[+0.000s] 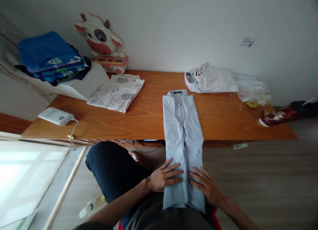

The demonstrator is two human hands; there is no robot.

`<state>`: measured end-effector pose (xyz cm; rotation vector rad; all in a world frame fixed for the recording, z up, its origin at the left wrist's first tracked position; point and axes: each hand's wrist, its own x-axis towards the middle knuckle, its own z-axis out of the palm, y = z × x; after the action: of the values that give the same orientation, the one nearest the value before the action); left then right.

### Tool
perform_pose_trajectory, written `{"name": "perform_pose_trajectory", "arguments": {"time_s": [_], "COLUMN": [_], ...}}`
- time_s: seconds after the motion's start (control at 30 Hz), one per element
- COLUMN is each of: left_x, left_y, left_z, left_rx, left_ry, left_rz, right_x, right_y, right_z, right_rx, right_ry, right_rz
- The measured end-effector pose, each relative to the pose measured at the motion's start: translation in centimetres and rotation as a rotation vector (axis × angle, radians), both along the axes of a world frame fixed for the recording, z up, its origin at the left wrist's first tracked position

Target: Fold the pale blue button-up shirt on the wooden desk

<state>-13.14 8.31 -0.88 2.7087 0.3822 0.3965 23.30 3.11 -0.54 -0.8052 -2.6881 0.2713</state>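
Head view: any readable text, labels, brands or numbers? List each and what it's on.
None can be read.
Light blue shirt collar tag: too small.
Blue folded clothes white print: blurred.
White folded shirt tag: red and dark marks, unreadable.
Wall sticker: blurred.
White power bank: small mark only.

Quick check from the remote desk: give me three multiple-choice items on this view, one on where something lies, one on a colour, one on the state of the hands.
1. Where does the patterned cloth lie?
A. on the floor
B. on the wooden table, left of the shirt
C. on the blue stack

2. What colour is the long folded shirt?
A. light blue
B. red
C. black

3. How are the left hand and right hand placed?
A. both lifted off
B. one holds a phone
C. both flat on the shirt's lower end

Answers: 1 B, it rests on the tabletop; 2 A, pale blue fabric; 3 C, open palms press on it.
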Motion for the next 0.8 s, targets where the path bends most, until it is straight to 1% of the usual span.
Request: {"name": "perform_pose_trajectory", "arguments": {"time_s": [0.03, 0.1, 0.2, 0.3, 0.37, 0.43, 0.5, 0.57, 0.6, 0.67, 0.73, 0.8], "left_x": [-0.1, -0.3, -1.3, -2.3, -2.4, -2.1, -1.6, -1.0, -0.7, -0.2, 0.2, 0.4], "left_y": [0.1, 0.4, 1.1, 1.5, 1.3, 0.8, 0.2, 0.0, 0.0, 0.6, 1.8, 3.7], "left_z": [-0.2, -0.4, 0.0, 0.5, 0.6, 0.4, 0.3, 0.9, 1.7, 4.1, 7.5, 11.1], "left_rx": [0.004, 0.009, -0.006, -0.060, -0.097, -0.127, -0.168, -0.262, -0.337, -0.547, -0.829, -1.132], "left_ry": [-0.001, -0.003, 0.004, 0.023, 0.027, 0.030, 0.037, 0.043, 0.037, -0.012, -0.098, -0.164], "left_rz": [-0.010, -0.049, -0.114, -0.113, -0.121, -0.149, -0.171, -0.183, -0.182, -0.145, -0.073, -0.036], "right_x": [0.1, 0.4, 1.5, 2.1, 2.0, 1.6, 1.3, 1.1, 1.0, 0.9, 1.0, 1.3], "right_y": [0.0, 0.3, 1.3, 2.0, 2.2, 2.1, 2.3, 2.9, 3.4, 4.9, 6.9, 9.5], "right_z": [-0.1, 0.5, 2.3, 4.1, 4.6, 4.7, 4.8, 5.4, 6.1, 8.2, 11.1, 14.0], "right_rx": [0.005, -0.008, -0.059, -0.126, -0.177, -0.246, -0.354, -0.499, -0.575, -0.725, -0.871, -1.006], "right_ry": [-0.005, -0.033, -0.065, -0.063, -0.041, -0.007, 0.015, 0.039, 0.065, 0.135, 0.191, 0.229], "right_rz": [0.016, 0.078, 0.157, 0.164, 0.179, 0.197, 0.188, 0.146, 0.114, 0.042, -0.019, -0.072]}}
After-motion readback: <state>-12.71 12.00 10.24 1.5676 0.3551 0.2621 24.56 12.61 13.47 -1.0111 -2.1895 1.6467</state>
